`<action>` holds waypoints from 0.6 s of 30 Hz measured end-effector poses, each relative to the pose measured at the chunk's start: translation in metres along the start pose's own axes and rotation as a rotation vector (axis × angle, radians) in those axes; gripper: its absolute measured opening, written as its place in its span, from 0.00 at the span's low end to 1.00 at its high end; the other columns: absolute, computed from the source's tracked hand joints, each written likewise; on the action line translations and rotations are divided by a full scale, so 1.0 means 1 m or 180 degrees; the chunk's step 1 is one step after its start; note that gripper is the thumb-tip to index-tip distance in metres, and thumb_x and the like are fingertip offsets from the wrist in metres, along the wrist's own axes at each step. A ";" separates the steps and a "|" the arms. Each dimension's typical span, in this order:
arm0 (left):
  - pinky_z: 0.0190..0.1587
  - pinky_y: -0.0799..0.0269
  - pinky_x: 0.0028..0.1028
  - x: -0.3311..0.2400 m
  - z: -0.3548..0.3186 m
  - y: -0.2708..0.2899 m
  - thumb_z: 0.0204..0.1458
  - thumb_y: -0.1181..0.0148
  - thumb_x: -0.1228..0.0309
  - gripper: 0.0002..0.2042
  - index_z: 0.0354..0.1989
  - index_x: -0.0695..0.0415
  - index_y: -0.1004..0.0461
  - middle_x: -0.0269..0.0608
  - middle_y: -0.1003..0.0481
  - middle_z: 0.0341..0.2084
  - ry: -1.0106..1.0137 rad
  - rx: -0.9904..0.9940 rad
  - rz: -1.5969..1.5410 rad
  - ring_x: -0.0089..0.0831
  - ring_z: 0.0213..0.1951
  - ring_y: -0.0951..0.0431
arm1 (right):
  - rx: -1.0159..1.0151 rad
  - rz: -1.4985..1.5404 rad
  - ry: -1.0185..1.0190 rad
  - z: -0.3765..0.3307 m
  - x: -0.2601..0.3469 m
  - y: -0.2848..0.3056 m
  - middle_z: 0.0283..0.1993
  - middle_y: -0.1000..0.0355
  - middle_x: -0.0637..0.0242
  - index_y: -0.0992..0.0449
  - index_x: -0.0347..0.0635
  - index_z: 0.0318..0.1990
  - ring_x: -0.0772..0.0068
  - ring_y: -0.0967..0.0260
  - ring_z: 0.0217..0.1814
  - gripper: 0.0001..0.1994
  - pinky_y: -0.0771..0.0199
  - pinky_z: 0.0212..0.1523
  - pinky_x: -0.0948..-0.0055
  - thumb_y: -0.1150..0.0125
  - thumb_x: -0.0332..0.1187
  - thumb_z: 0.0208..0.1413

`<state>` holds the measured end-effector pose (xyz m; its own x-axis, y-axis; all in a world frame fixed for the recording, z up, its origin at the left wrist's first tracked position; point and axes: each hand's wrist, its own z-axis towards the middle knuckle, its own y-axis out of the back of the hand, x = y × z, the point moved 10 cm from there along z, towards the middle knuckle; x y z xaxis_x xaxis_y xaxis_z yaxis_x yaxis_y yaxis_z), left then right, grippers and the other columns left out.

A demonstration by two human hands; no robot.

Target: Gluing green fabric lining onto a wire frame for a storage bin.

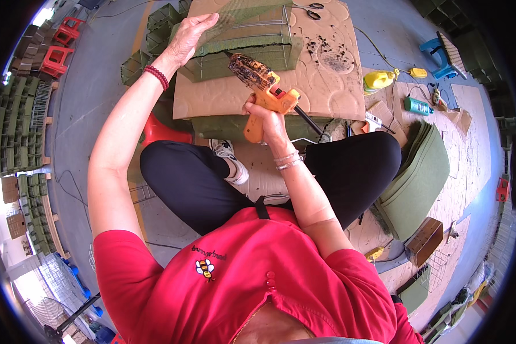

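My right hand (268, 118) is wrapped round the handle of an orange glue gun (258, 74) with a dark, crusted front end. A dark glue stick (309, 121) sticks out of its back. The gun's tip points up and left, close to the dark seam of a box-shaped wire frame (288, 26) covered in green mesh (243, 16). My left hand (190, 39) is closed at the left edge of the mesh, thumb and fingers together, lifting a loose flap. The frame lies on a cardboard-topped work surface (327, 92).
Black-handled scissors (312, 10) lie at the far edge, with dark scraps (329, 51) nearer. On the right are a yellow bottle (379, 80), a green bottle (418, 106), a blue stool (436, 60) and stacked green sheets (418, 178). Red stools (55, 60) stand far left.
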<state>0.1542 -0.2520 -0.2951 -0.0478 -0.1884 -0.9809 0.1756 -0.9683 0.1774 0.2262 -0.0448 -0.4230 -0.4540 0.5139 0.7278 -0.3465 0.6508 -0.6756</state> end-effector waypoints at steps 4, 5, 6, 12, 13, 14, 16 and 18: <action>0.65 0.54 0.31 -0.003 -0.003 -0.003 0.56 0.44 0.57 0.23 0.53 0.61 0.29 0.35 0.28 0.50 -0.0059 0.0075 0.0098 0.21 0.56 0.36 | 0.0061 0.0035 0.0040 -0.002 0.005 0.008 0.34 0.31 0.64 0.32 0.34 0.39 0.67 0.29 0.36 0.12 0.30 0.42 0.70 0.43 0.19 0.45; 0.63 0.49 0.28 -0.004 -0.003 -0.005 0.57 0.44 0.57 0.22 0.52 0.61 0.28 0.35 0.27 0.50 -0.0090 0.0107 0.0146 0.21 0.54 0.33 | 0.0086 0.0068 0.0110 -0.002 0.010 0.012 0.35 0.30 0.63 0.32 0.34 0.39 0.65 0.28 0.38 0.12 0.30 0.44 0.70 0.43 0.20 0.44; 0.63 0.49 0.28 -0.003 -0.004 -0.006 0.57 0.44 0.57 0.22 0.52 0.61 0.28 0.35 0.27 0.50 -0.0104 0.0113 0.0136 0.21 0.54 0.33 | 0.0083 0.0055 0.0122 -0.004 0.015 0.017 0.35 0.30 0.63 0.32 0.34 0.39 0.65 0.28 0.38 0.12 0.30 0.44 0.70 0.43 0.20 0.44; 0.57 0.39 0.25 -0.026 -0.018 -0.017 0.59 0.48 0.58 0.19 0.47 0.63 0.25 0.36 0.26 0.47 -0.0605 0.0016 0.0976 0.23 0.49 0.29 | -0.0053 0.0001 -0.0231 -0.012 0.038 0.065 0.38 0.28 0.57 0.31 0.30 0.41 0.60 0.28 0.45 0.13 0.29 0.51 0.62 0.45 0.20 0.44; 0.56 0.38 0.25 -0.030 -0.021 -0.023 0.59 0.49 0.58 0.19 0.47 0.63 0.25 0.37 0.26 0.47 -0.0723 0.0100 0.1058 0.24 0.49 0.29 | -0.0052 -0.0001 -0.0257 -0.012 0.045 0.070 0.38 0.27 0.55 0.31 0.30 0.39 0.59 0.28 0.45 0.13 0.30 0.53 0.62 0.44 0.21 0.42; 0.56 0.38 0.26 -0.033 -0.024 -0.027 0.59 0.49 0.58 0.19 0.47 0.63 0.25 0.37 0.25 0.47 -0.0842 0.0181 0.1142 0.25 0.49 0.28 | -0.0157 -0.0014 -0.0165 -0.014 0.054 0.077 0.37 0.27 0.54 0.31 0.31 0.38 0.59 0.27 0.44 0.12 0.30 0.51 0.63 0.45 0.21 0.42; 0.55 0.36 0.25 -0.036 -0.029 -0.031 0.59 0.50 0.58 0.19 0.47 0.62 0.25 0.39 0.25 0.46 -0.0928 0.0187 0.1237 0.28 0.48 0.27 | -0.0421 -0.0279 -0.0067 -0.014 0.069 0.098 0.36 0.27 0.54 0.31 0.32 0.36 0.58 0.27 0.44 0.11 0.29 0.49 0.66 0.46 0.20 0.42; 0.56 0.40 0.24 -0.033 -0.031 -0.037 0.60 0.50 0.61 0.19 0.47 0.67 0.26 0.38 0.27 0.48 -0.0836 0.0241 0.1260 0.25 0.50 0.30 | -0.0492 -0.0128 -0.0010 -0.012 0.071 0.112 0.36 0.27 0.53 0.32 0.32 0.36 0.58 0.27 0.43 0.11 0.29 0.47 0.68 0.47 0.20 0.41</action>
<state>0.1797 -0.2052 -0.2716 -0.2401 -0.5705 -0.7854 0.1588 -0.8212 0.5480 0.1647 0.0711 -0.4459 -0.4449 0.4842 0.7534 -0.2339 0.7492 -0.6197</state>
